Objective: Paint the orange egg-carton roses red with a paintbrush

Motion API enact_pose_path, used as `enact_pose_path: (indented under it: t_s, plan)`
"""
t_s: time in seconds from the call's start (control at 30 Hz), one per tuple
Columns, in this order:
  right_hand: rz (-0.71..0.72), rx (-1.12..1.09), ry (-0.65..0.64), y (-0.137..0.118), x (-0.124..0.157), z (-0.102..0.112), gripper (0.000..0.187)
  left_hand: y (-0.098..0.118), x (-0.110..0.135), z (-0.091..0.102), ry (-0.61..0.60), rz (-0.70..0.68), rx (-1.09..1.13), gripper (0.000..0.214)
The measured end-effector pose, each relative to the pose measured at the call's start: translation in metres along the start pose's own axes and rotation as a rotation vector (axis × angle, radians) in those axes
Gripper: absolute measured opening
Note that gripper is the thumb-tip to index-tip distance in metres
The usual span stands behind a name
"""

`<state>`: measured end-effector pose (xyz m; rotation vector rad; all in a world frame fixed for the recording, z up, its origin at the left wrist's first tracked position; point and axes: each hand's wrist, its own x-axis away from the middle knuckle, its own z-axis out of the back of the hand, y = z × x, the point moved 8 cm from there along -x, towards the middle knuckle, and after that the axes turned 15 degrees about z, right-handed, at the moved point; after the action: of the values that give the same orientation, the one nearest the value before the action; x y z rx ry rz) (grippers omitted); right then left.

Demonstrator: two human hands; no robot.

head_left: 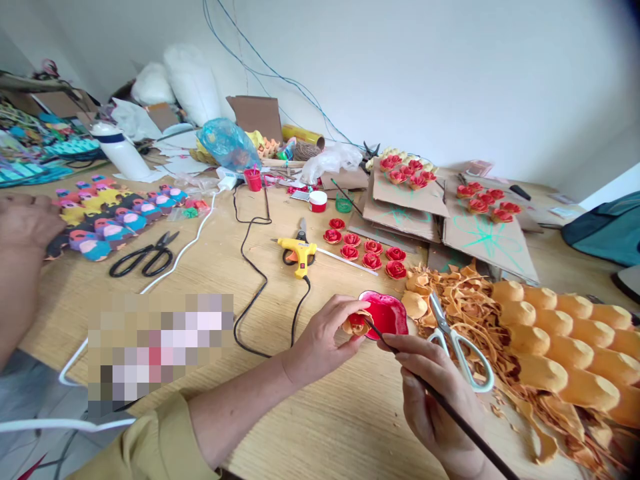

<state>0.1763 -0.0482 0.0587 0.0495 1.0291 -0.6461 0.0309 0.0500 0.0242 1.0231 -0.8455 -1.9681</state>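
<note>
My left hand [323,340] pinches a small egg-carton flower [356,323], partly painted red, just above the wooden table [320,413]. My right hand [433,393] grips a thin dark paintbrush [450,413] whose tip touches the flower. Right behind the flower sits a red paint dish [387,313]. White-handled scissors [457,340] lie beside my right hand on a heap of orange carton scraps [465,300].
Finished red flowers [365,247] lie mid-table and on cardboard sheets [450,213] behind. A yellow glue gun [299,253], black scissors [145,257], cables, orange egg cartons [565,347] at right, colourful paper figures [110,213] at left. Another person's hand [25,227] at far left.
</note>
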Motion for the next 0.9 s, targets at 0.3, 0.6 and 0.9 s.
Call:
enact_pose_path:
  t_s: [0.3,0.6,0.9]
  plan:
    - [0.006,-0.091,0.013,-0.004,0.000,0.003,0.025,0.002,0.001,-0.001,-0.004,-0.034,-0.016,0.055]
    - [0.067,-0.039,-0.052,-0.006,-0.002,0.000,0.033,0.000,0.001,-0.002,0.004,-0.026,-0.094,0.065]
    - [0.061,-0.036,-0.037,-0.005,-0.005,0.005,0.030,-0.004,-0.001,0.002,0.062,0.005,-0.111,0.067]
